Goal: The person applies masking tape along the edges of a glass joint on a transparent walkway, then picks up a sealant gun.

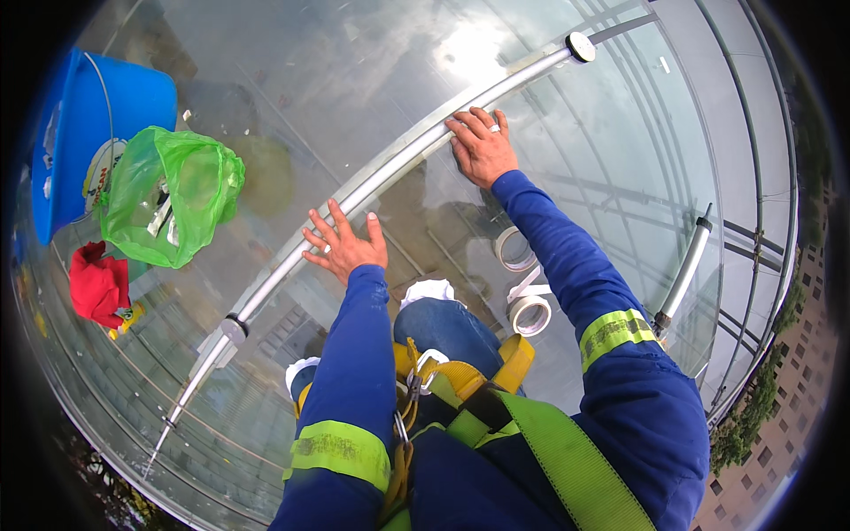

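A long pale strip [363, 189] runs diagonally across the glass surface, with a round cap-like fitting [580, 47] at its far right and another round fitting [234, 329] lower left. My left hand [350, 249] lies with fingers spread at the near side of the strip, its fingertips close to or on it. Farther along, my right hand [482, 152] rests at the strip with fingers stretched out, the fingertips reaching over it. Neither hand appears to hold anything. Below my right hand, two rolls of white tape, one upper [515, 249] and one lower [529, 315], lie near my knee.
At left stand a blue bucket [133, 84] and an open green plastic bag [208, 181] with scraps inside. A red cloth [96, 283] lies below them. A tube-bodied sealant gun [686, 270] lies at right, near metal railings [757, 177]. I wear a green harness strap [567, 451].
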{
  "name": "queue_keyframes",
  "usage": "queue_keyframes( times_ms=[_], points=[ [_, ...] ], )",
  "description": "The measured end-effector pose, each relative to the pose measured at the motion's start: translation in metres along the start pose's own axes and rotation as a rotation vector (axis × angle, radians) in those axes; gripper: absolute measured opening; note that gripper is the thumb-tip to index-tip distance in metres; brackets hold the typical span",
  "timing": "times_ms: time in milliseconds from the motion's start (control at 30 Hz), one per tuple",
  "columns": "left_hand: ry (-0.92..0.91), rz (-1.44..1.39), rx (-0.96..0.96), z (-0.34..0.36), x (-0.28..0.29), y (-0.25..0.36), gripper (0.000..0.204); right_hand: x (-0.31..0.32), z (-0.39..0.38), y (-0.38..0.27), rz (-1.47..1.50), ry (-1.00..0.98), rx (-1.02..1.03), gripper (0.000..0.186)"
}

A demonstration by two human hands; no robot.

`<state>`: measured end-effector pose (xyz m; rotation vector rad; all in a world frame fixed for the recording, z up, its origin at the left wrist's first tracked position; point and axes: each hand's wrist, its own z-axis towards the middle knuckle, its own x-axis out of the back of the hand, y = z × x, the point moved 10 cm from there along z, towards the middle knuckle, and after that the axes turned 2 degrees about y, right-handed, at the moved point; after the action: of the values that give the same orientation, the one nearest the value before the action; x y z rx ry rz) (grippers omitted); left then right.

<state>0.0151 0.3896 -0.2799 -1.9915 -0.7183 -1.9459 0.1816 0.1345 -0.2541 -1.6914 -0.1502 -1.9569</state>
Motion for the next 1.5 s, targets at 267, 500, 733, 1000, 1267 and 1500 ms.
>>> queue_keyframes(
  times_ms=[267,500,733,1000,1267,1500],
  points=[
    [-0.021,-0.009,0.004,0.001,-0.002,-0.003,0.079,0.002,0.002,-0.008,-0.026,0.036,0.004,0.036],
    [-0.043,-0.023,0.029,0.002,-0.004,-0.002,0.079,-0.026,-0.012,-0.104,0.065,-0.050,0.116,0.035],
    [-0.036,-0.046,0.045,0.000,-0.001,-0.009,0.080,-0.032,-0.011,-0.111,0.043,-0.064,0.139,0.035],
    [0.106,-0.201,0.005,-0.004,0.013,-0.016,0.075,-0.027,-0.014,-0.121,0.025,-0.024,0.185,0.031],
    [0.173,-0.188,0.024,-0.036,0.034,-0.153,0.058,-0.032,-0.015,-0.117,-0.065,-0.035,0.185,0.031],
    [0.143,-0.101,0.163,-0.050,0.039,-0.243,0.064,-0.037,-0.018,-0.118,-0.112,-0.074,0.213,0.037]
  ],
)
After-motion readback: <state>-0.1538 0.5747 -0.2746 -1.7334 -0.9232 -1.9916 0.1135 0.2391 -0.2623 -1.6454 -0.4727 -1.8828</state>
